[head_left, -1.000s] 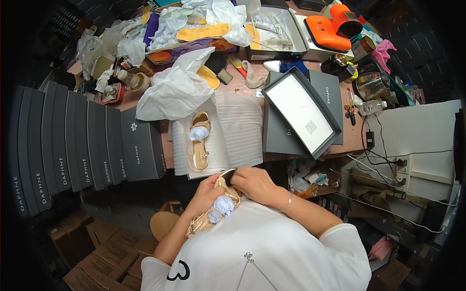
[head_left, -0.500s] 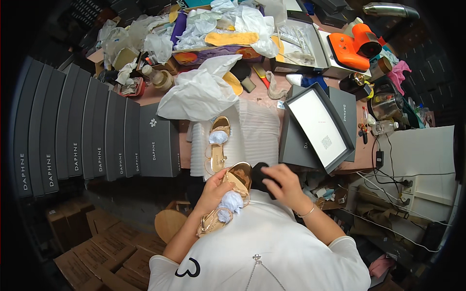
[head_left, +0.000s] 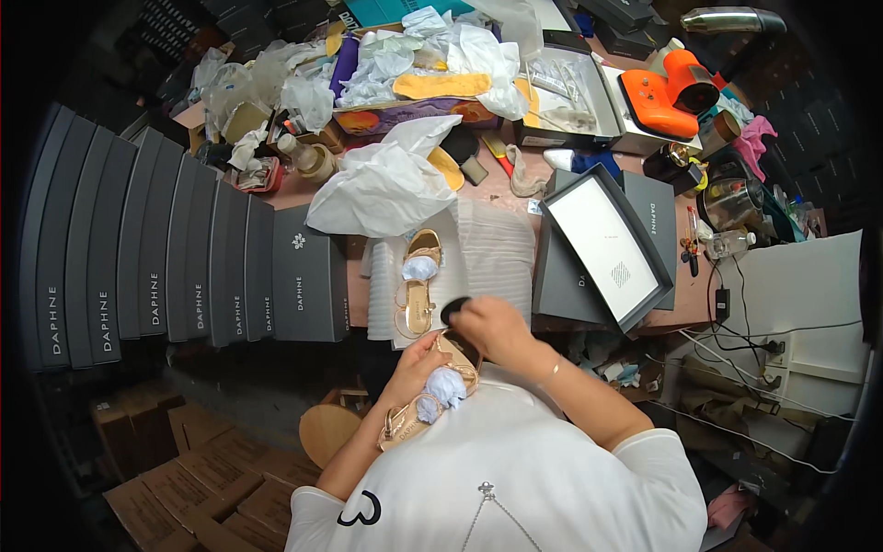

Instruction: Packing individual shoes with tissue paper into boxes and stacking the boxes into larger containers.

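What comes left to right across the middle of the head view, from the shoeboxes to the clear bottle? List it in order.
Dark grey shoeboxes → unheld gold sandal → round black pad → right hand → tilted shoebox lid → clear plastic bottle.

Lined-up grey shoeboxes (head_left: 175, 248), brown cartons (head_left: 207, 488), a cluttered workbench (head_left: 492, 189) with a gold sandal (head_left: 419, 308) — this is a shoe workroom.

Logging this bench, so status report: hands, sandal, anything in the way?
Left hand gripping gold sandal stuffed with pale-blue tissue. Right hand holding black pad near sandal's toe end. Close ahead: second sandal, on white wrapping.
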Demonstrator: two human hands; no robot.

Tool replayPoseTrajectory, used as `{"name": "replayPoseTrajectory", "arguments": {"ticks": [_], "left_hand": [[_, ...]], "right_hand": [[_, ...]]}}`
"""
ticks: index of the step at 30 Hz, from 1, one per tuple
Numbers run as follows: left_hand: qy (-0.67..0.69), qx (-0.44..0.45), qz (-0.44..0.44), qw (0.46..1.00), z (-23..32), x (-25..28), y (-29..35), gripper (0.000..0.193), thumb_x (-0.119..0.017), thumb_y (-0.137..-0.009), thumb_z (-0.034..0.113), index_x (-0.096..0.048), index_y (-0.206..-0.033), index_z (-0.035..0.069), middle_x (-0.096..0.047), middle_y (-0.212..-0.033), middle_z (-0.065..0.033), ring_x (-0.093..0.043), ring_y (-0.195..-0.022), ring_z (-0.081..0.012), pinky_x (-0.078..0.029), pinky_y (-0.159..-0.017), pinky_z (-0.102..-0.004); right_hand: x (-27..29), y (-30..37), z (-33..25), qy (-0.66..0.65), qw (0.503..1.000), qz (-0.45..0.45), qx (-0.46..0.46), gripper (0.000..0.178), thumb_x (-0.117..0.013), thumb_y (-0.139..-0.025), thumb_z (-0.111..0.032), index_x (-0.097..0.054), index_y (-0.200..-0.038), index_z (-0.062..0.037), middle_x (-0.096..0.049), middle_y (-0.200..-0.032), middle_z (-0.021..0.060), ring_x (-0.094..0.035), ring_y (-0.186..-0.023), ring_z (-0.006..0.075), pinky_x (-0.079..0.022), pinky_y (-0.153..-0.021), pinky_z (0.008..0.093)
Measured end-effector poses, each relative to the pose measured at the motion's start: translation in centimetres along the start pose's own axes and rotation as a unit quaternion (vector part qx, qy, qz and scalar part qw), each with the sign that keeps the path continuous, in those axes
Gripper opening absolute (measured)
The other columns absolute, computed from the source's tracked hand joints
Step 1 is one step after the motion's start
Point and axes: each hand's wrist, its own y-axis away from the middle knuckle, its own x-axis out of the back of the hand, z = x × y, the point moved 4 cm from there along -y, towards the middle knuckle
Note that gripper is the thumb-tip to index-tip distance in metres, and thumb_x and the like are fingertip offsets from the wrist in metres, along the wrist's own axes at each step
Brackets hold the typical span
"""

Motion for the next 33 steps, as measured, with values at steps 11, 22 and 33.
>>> {"name": "replayPoseTrajectory", "arguments": {"ticks": [11,22,33], "left_hand": [[0.133,-0.247,0.124,0.952,5.0,-0.2,-3.7,0.041,-0.052,-0.091,0.012,-0.043,-0.129,0.001,-0.059,-0.112,-0.0127,-0.063,-0.092,-0.0183,-0.053,-0.077,-0.0298],[-0.153,-0.242,-0.011,0.958,6.5,0.1,0.3,0.056,-0.066,-0.082,-0.005,-0.037,-0.129,0.006,-0.05,-0.122,-0.0115,-0.053,-0.112,-0.0148,-0.048,-0.093,-0.0297],[-0.235,-0.25,0.02,0.939,7.1,-0.2,0.9,0.051,-0.06,-0.086,-0.005,-0.036,-0.129,0.006,-0.054,-0.115,-0.0107,-0.057,-0.105,-0.0145,-0.049,-0.09,-0.0274]], "right_hand": [[2.7,-3.8,-1.0,-0.193,0.979,-0.043,-0.056,0.077,-0.08,-0.073,-0.029,-0.042,-0.137,-0.0077,-0.043,-0.132,0.0166,-0.051,-0.115,0.0248,-0.048,-0.087,0.0371],[3.1,-2.8,-2.4,-0.217,0.967,-0.037,-0.126,0.044,-0.069,-0.071,-0.003,-0.052,-0.112,-0.004,-0.052,-0.11,0.0115,-0.055,-0.101,0.0225,-0.049,-0.08,0.0307],[4.2,-3.7,-3.7,-0.149,0.986,0.003,-0.082,0.027,-0.071,-0.077,-0.006,-0.057,-0.101,-0.0052,-0.055,-0.099,0.0103,-0.061,-0.085,0.0238,-0.051,-0.066,0.0317]]}}
